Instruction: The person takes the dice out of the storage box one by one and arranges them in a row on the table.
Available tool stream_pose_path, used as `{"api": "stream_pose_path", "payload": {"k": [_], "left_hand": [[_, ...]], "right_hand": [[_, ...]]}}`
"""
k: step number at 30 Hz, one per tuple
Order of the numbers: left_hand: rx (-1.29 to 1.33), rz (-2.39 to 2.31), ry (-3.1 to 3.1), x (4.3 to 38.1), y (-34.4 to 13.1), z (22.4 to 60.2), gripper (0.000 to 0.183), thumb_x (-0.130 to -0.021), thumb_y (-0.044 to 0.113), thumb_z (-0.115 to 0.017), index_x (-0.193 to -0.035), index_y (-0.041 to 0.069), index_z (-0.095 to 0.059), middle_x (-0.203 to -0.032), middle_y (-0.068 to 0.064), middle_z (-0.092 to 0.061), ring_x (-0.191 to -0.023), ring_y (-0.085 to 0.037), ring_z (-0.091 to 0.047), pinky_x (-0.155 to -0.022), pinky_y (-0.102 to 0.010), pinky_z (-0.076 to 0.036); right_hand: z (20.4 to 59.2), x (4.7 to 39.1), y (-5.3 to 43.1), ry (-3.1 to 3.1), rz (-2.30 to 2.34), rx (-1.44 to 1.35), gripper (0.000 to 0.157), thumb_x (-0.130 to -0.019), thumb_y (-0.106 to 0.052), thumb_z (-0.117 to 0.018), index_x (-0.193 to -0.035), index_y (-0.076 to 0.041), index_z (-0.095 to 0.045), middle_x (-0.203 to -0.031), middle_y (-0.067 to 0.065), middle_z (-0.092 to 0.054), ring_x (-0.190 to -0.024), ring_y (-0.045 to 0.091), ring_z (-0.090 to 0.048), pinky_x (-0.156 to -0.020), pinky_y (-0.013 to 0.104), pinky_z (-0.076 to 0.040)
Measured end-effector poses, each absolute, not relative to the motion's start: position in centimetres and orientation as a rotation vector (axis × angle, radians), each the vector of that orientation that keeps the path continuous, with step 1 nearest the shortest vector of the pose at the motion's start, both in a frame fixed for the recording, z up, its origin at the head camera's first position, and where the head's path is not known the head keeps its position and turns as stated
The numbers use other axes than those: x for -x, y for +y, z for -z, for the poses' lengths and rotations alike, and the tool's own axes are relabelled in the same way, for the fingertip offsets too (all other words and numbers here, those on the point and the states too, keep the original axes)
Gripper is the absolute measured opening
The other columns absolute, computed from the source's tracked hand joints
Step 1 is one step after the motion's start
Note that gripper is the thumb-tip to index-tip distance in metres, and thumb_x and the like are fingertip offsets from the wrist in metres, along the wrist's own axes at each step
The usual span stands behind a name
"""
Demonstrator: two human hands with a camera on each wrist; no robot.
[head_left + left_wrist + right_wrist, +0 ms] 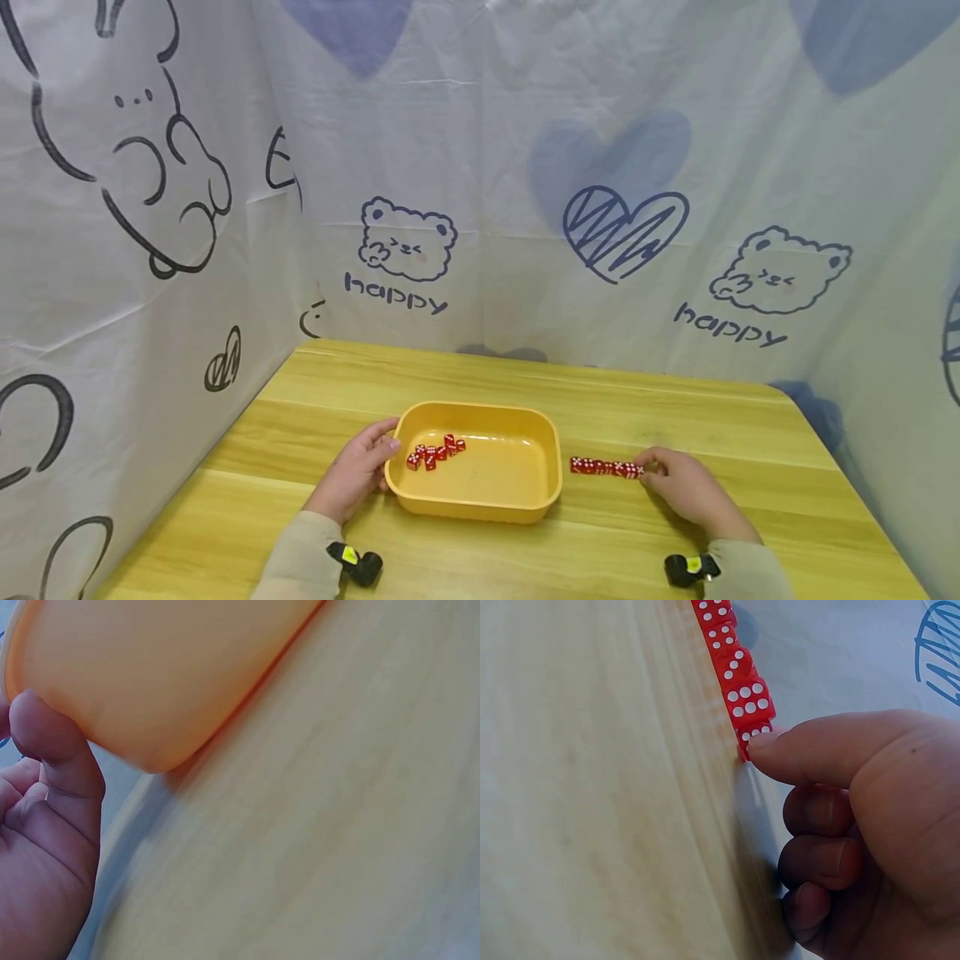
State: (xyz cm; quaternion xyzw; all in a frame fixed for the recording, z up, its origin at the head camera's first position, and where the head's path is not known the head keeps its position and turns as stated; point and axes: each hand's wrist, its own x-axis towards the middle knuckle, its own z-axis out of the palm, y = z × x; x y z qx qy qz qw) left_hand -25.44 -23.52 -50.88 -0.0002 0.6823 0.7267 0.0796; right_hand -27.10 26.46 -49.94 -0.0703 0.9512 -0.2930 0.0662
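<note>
A yellow plastic tray (487, 496) sits on the table, with several red dice (431, 454) bunched in its left part. My left hand (358, 471) grips the tray's left end; in the left wrist view its thumb (56, 742) lies over the rim. To the right of the tray, more red dice form a straight row (600, 467), their white pips facing me. At the row's right end, my right hand (690, 487) pinches the last die (754, 739). The right thumb covers part of that die, and the index fingertip is hidden behind it.
The wood-grain table (525, 558) has rounded far corners. White cloth (480, 167) with printed hearts and bears hangs behind it and along both sides. A small black device (363, 568) is strapped to each wrist.
</note>
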Motion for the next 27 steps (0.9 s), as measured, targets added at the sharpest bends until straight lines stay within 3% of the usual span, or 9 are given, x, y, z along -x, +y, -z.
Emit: {"api": "stream_pose_path", "payload": {"k": [20,27], "left_hand": [[-0.009,-2.174,2.026,25.42,-23.52,50.81,0.049,-0.106,0.015,-0.054,-0.152,0.006,-0.040,-0.105,-0.016,-0.054,-0.064,-0.014,-0.052,-0.054,-0.022,-0.048],[-0.013,-2.173,2.033,25.45,-23.54,50.73,0.049,-0.105,0.015,-0.054,-0.152,0.006,-0.040,-0.103,-0.015,-0.053,-0.063,-0.013,-0.051,-0.053,-0.022,-0.048]], "right_hand": [[50.20,27.35,26.61,2.851,0.898,0.245,0.027,-0.095,-0.020,-0.071,-0.121,-0.015,-0.069,-0.084,0.000,-0.057,-0.074,0.019,-0.048,-0.065,0.037,-0.041],[50.00,27.11,26.51,2.825,0.954,0.222,0.031,-0.093,-0.019,-0.072,-0.123,-0.012,-0.067,-0.076,0.005,-0.050,-0.067,0.021,-0.045,-0.059,0.036,-0.036]]}}
